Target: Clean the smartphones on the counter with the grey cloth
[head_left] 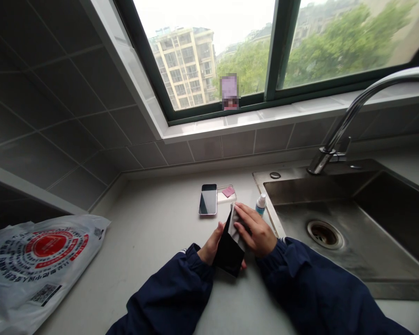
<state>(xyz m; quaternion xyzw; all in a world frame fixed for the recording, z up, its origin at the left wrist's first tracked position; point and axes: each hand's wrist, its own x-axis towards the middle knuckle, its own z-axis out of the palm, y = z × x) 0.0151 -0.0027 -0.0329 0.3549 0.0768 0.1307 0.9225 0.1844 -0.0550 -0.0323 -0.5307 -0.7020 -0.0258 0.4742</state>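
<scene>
My left hand (212,245) grips a black flat case or pouch (228,251) from below, holding it tilted up off the grey counter (153,232). My right hand (253,230) presses a white cloth or wipe (233,222) flat against the inner face of that black piece, fingers together. Just beyond the hands lie a smartphone (208,199) with a dark screen, a clear small tray (226,193) holding a pink pad, and a little dropper bottle (261,204) with a white cap.
A steel sink (352,218) with a curved tap (349,116) fills the right side. A white printed plastic bag (35,265) lies at the counter's left. Grey tiled walls and a window ledge (265,118) stand behind.
</scene>
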